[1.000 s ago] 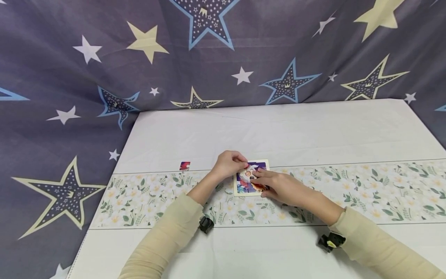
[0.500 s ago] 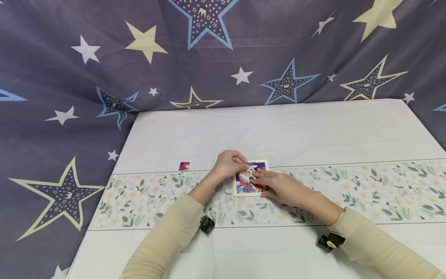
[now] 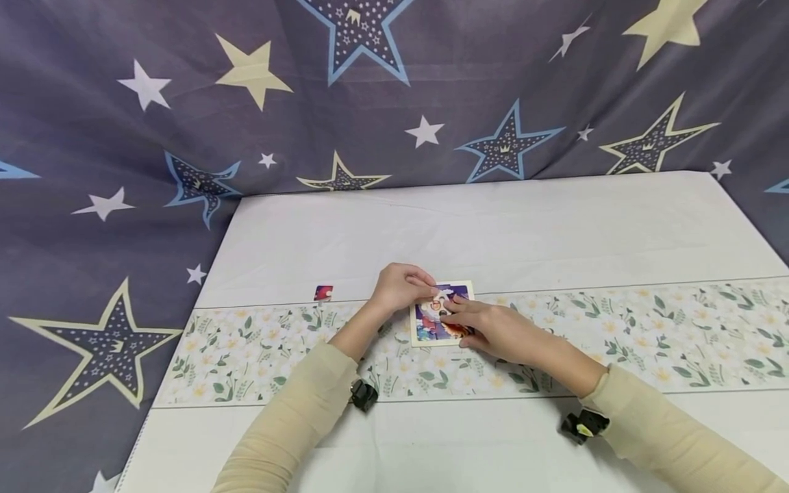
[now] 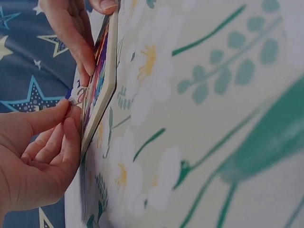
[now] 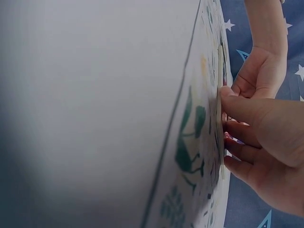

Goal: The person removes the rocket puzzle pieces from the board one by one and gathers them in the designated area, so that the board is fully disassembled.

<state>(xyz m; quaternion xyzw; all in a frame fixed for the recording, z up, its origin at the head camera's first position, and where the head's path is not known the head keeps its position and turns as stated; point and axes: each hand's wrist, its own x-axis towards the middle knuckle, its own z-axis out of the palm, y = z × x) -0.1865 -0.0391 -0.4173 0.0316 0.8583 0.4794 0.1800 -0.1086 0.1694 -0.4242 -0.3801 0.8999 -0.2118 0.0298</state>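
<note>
A small jigsaw puzzle (image 3: 427, 333) with a cream border frame lies on the floral band of the table cover, showing a purple, white and orange cartoon picture. At its upper left, my left hand (image 3: 401, 287) pinches a puzzle piece (image 4: 77, 91) between thumb and fingertips; the left wrist view shows this piece tilted at the puzzle's surface, mostly covered by the fingers. My right hand (image 3: 499, 331) rests its extended fingers on the puzzle's right side, the thumb at the near edge of the frame (image 5: 220, 107). Part of the picture is hidden beneath the right hand.
One loose red and purple puzzle piece (image 3: 323, 293) lies left of the hands, just beyond the floral band (image 3: 616, 335). A dark star-printed cloth (image 3: 370, 137) hangs behind and to the left of the white table (image 3: 524, 226).
The view has shifted slightly. Both hands stay nearly in place on the puzzle, with only small movement of the left fingers; the loose piece lies where it was.
</note>
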